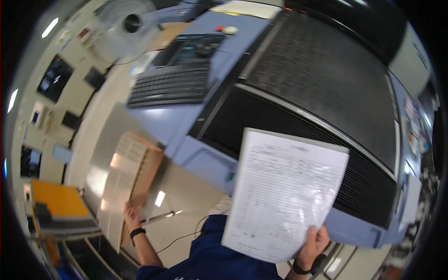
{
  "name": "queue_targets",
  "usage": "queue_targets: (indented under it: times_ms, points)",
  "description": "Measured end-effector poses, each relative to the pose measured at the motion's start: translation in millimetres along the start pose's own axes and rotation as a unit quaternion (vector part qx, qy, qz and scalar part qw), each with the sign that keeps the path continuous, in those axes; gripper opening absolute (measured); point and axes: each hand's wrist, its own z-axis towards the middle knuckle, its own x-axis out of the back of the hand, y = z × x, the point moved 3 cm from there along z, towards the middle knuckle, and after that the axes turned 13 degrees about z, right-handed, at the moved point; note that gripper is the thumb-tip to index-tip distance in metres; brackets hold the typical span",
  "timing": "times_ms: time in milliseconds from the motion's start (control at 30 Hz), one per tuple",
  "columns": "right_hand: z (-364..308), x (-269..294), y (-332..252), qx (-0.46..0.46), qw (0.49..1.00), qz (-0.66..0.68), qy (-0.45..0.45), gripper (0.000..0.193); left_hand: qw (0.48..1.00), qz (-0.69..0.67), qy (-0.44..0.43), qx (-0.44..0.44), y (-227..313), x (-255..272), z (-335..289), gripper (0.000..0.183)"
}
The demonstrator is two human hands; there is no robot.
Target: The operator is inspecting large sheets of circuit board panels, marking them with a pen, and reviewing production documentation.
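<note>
My right hand (313, 247) grips the lower right corner of a white printed form (284, 196), thumb on top. The form looks to be in a glossy clear sleeve and is held up in front of a large machine. To the left, my left hand (132, 215) is closed on the edge of a stack of thin copper-coloured panels (123, 168). The panels stand tilted beside the machine, and my fingertips are partly hidden at their edge. Dark bands circle both wrists.
The blue-grey machine (200, 165) has a black dimpled bed (322, 79) and a ribbed black strip. A keyboard (170, 84) and a dark control panel (186, 49) sit on its left side. A fan (130, 23) stands beyond. An orange-topped cart (60, 200) is at far left; a cable (179, 238) crosses the floor.
</note>
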Motion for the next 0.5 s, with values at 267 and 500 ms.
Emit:
queue_targets:
  times_ms: [267, 500]
  points:
    - [-5, 20, 10, -0.034, 0.999, 0.011, -0.028, 0.036, 0.98, 0.113, 0.054, 0.152, -21, 42, 26, 0.046]
    - [-7, 25, 6, -0.028, 0.998, 0.04, 0.03, 0.036, 0.972, 0.13, 0.17, 0.099, -30, 48, 37, 0.031]
